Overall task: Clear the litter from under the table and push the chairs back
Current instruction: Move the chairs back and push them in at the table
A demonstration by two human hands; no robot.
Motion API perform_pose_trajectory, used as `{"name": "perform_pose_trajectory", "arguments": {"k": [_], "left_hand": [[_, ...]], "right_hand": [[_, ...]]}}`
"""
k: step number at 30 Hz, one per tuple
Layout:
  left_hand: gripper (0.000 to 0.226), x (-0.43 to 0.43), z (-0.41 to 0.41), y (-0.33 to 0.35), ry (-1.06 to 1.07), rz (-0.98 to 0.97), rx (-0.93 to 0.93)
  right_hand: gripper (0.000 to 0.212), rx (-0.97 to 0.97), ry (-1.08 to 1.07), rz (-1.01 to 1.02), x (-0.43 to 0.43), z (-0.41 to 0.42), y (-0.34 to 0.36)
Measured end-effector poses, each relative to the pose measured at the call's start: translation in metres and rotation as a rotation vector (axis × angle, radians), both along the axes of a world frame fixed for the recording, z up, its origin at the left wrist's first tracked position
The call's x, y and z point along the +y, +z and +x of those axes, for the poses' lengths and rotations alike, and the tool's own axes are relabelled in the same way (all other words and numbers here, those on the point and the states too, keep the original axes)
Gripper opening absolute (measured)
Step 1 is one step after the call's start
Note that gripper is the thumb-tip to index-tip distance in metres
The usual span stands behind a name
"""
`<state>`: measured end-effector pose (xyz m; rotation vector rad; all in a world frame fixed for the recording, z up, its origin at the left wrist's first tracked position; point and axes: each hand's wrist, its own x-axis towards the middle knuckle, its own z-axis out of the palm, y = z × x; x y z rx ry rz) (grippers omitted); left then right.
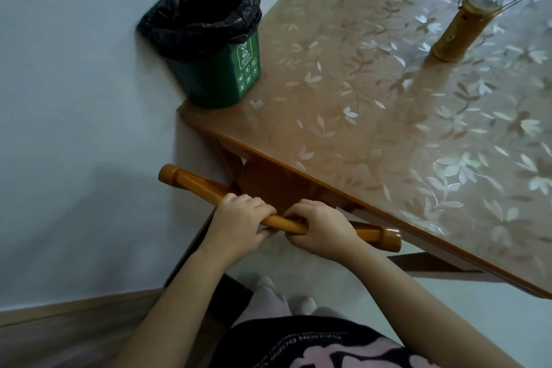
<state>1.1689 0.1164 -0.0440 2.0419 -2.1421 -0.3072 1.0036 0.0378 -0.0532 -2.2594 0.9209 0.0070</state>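
Chair rail: varnished wood, smooth, highly glossy. Table edge: same lacquered wood, shining along the rim. Over the top, clear plastic cover: slick, glinting, printed with pale leaf shapes. Bin: hard green plastic, smooth, with a dull sheen. Bin liner: thin black plastic film, crinkled, faintly shiny. Gold cylinder: looks like metal, satin finish. Wall: matt, smooth. Skirting: wood-toned, matt.
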Motion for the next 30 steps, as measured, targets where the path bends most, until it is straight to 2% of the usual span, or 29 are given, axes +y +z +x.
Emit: {"name": "perform_pose_trajectory", "arguments": {"k": [7, 15, 23, 30], "left_hand": [[0.032, -0.012, 0.025, -0.001, -0.165, 0.082, 0.043], [0.033, -0.026, 0.047, -0.005, -0.29, 0.146, 0.132], [0.027, -0.028, 0.049, 0.0, -0.301, 0.232, 0.189], [0.022, -0.03, 0.05, -0.001, -0.292, 0.336, 0.306]], "right_hand": [[0.031, 0.037, -0.023, 0.111, -0.003, 0.004, 0.003], [0.031, 0.045, -0.068, 0.105, 0.001, 0.006, 0.006], [0.026, 0.059, -0.133, 0.188, 0.002, 0.006, 0.009], [0.021, 0.091, -0.243, 0.151, 0.012, 0.007, 0.008]]}}
